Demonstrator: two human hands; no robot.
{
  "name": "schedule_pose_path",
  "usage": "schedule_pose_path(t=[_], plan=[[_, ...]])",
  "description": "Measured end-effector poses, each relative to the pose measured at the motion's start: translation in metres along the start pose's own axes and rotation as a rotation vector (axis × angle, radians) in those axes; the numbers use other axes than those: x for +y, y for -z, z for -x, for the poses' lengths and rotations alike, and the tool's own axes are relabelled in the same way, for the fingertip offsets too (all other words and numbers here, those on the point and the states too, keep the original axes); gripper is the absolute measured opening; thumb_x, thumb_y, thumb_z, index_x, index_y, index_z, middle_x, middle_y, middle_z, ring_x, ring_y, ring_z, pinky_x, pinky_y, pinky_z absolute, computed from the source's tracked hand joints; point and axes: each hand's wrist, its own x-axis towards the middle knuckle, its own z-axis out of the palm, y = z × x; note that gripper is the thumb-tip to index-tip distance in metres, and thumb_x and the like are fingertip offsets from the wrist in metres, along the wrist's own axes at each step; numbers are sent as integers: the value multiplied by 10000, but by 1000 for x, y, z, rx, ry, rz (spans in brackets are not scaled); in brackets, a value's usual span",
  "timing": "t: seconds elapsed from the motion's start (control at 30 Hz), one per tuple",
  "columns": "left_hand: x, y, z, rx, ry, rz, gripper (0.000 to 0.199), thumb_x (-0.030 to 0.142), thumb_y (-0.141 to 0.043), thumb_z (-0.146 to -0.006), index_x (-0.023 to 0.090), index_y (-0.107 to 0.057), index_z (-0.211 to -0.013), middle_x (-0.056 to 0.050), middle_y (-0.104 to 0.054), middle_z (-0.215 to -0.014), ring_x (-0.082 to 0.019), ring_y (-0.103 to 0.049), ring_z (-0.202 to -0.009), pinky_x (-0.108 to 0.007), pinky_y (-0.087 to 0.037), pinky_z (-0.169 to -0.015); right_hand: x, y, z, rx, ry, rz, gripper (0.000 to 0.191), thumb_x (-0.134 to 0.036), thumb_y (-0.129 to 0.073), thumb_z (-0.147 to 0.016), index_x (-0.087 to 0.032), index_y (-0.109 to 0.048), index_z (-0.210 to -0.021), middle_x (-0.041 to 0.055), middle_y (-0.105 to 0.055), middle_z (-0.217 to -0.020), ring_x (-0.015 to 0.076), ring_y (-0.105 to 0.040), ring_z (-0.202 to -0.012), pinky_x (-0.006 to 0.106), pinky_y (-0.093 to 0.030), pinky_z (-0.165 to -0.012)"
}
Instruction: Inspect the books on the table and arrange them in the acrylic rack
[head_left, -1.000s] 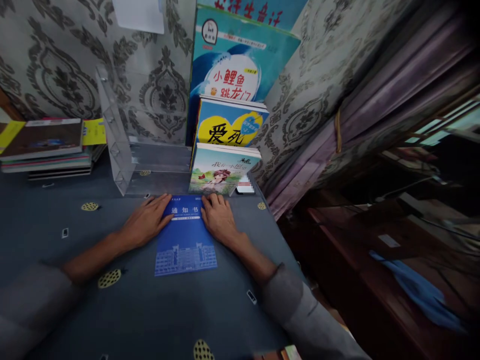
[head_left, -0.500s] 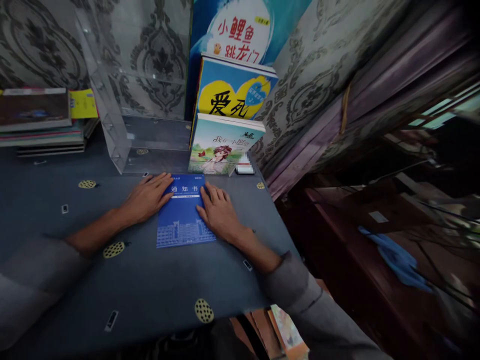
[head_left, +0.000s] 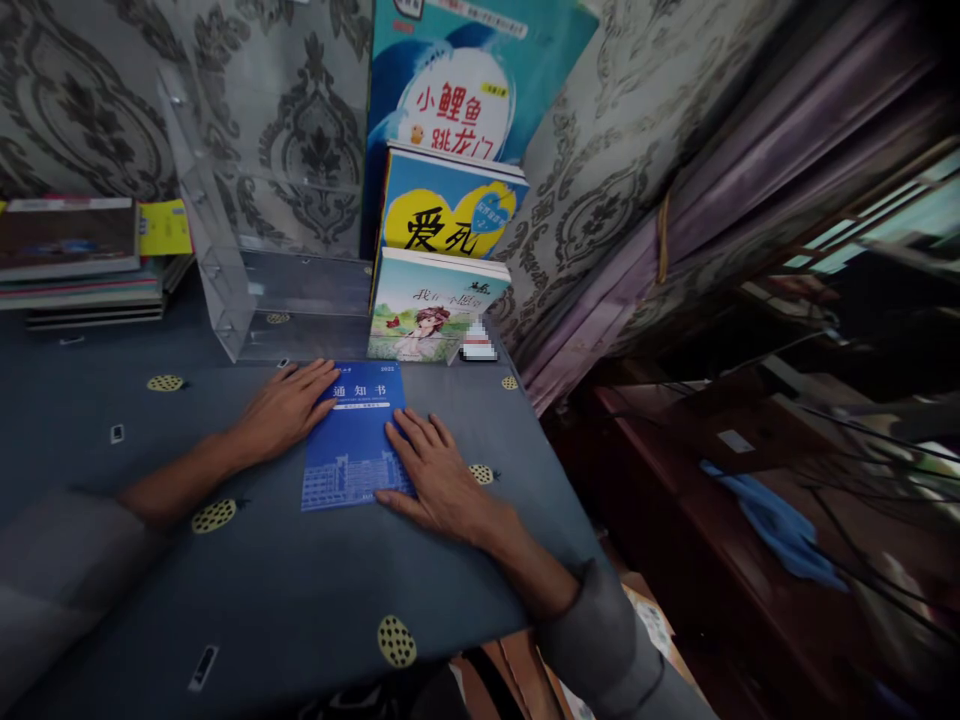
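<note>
A blue booklet [head_left: 349, 440] with white lettering and a printed building lies flat on the dark patterned tablecloth [head_left: 292, 590]. My left hand [head_left: 281, 412] rests palm down at its upper left edge, fingertips on the cover. On the right, my right hand [head_left: 439, 478] lies spread, its fingertips and thumb touching the booklet's lower right side. Neither hand grips anything. Just behind the booklet, picture books [head_left: 427, 315] stand in tiers in a clear acrylic rack [head_left: 225, 290].
A stack of books [head_left: 82, 245] lies at the back left, a yellow item at its side. Right of the table are a purple curtain [head_left: 600, 270] and a dark red surface with a blue cloth [head_left: 780, 525] and cables. Patterned wallpaper rises behind.
My right hand has slid down along the booklet's right side towards its lower corner. My left hand stays at the upper left. The view has shifted slightly.
</note>
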Motion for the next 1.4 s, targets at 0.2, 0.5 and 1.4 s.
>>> schedule_pose_path(t=[0.2, 0.5, 1.4], plan=[[-3, -3, 3, -52, -22, -22, 665, 542, -206, -1055, 147, -399, -1554, -131, -402, -1629, -283, -330, -1528, -530, -264, -1231, 1, -1, 0, 6, 0, -18, 909, -704, -476, -964, -27, -348, -1556, 266, -336, -1622, 372, -237, -1545, 625, -191, -1248], [-3, -3, 15, -118, -138, -1, 676, 608, -199, -1051, 236, -308, -1605, -89, -314, -1673, -281, -257, -1556, -529, -171, -1252, -1, 4, 0, -45, -20, -40, 932, -711, -476, -960, -38, -306, -1582, 255, -304, -1640, 375, -222, -1552, 628, -162, -1257], [34, -19, -49, -67, -309, 92, 585, 526, -352, -1057, 204, -400, -1543, -112, -452, -1606, -251, -407, -1483, -472, -257, -1219, 19, 15, -16, 70, -23, -196, 585, -416, -600, -981, -84, -490, -1450, 204, -553, -1468, 316, -487, -1356, 526, -381, -1160]])
